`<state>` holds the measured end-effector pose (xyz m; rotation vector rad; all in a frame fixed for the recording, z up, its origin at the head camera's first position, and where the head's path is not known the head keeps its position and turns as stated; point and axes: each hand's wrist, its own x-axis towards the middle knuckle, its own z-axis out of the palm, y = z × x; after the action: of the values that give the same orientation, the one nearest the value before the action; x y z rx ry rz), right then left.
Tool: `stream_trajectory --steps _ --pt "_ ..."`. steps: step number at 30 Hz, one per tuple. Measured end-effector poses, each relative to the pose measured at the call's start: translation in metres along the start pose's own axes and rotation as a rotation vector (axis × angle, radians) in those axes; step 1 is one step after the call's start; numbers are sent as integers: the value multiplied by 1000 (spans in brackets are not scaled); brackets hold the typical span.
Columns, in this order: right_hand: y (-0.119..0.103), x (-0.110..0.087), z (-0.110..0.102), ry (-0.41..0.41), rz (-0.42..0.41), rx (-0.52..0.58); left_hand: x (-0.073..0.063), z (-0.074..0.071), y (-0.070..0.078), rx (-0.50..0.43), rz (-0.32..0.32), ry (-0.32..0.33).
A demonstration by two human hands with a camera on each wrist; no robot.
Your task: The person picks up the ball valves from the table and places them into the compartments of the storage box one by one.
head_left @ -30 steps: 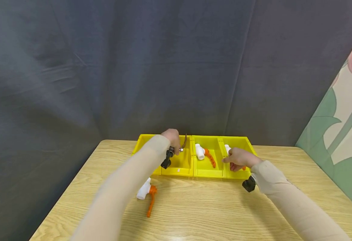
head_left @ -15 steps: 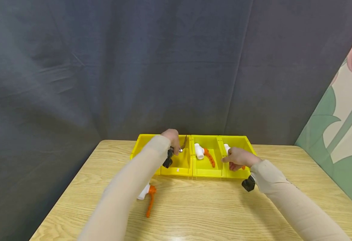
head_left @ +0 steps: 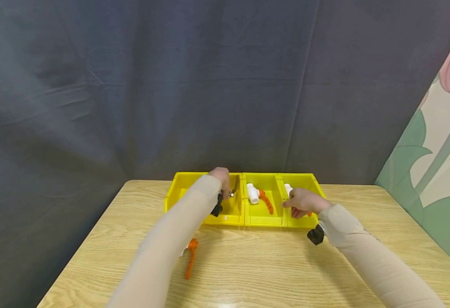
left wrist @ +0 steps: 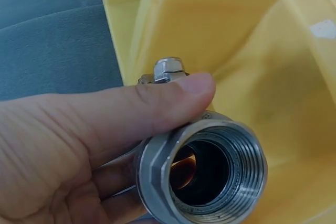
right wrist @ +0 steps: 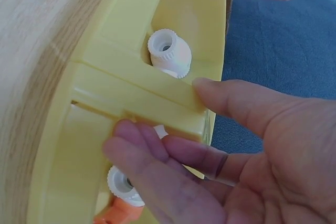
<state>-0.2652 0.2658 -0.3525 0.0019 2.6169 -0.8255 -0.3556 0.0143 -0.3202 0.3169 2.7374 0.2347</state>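
Note:
My left hand [head_left: 222, 179] grips a metal ball valve [left wrist: 205, 171] over one of the yellow bins [head_left: 230, 220]. The thumb lies across its body, fingers behind; its threaded opening faces the left wrist camera. A brownish lever [head_left: 236, 185] sticks up beyond the hand. My right hand [head_left: 305, 201] hovers at the rightmost bin, fingers loosely bent, thumb tip over the divider [right wrist: 142, 90]. Beneath it lies a white plastic ball valve [right wrist: 122, 184] with an orange lever, partly hidden by the fingers. A similar white valve [head_left: 253, 193] lies in the adjoining bin.
Another white valve with an orange lever [head_left: 190, 259] lies on the wooden table [head_left: 255, 265], partly covered by my left sleeve. A dark curtain [head_left: 209, 85] hangs behind the bins. A patterned wall panel [head_left: 436, 154] stands at the right.
My left forearm has shifted slightly right, covering more of the valve on the table. The metal valve stays in my left hand. The right hand holds nearly the same place.

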Motion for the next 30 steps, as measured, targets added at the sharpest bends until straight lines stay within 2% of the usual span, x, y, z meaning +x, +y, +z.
stream_trajectory --steps 6,18,23,30 --pt "1 1 1 -1 5 4 4 10 -1 -3 9 -7" --pt "-3 0 2 13 12 23 29 34 -7 47 5 -25" --pt "-4 2 3 11 9 19 29 41 -7 30 -8 -20" --pt "-5 4 4 10 23 -6 20 45 -9 37 -4 -17"
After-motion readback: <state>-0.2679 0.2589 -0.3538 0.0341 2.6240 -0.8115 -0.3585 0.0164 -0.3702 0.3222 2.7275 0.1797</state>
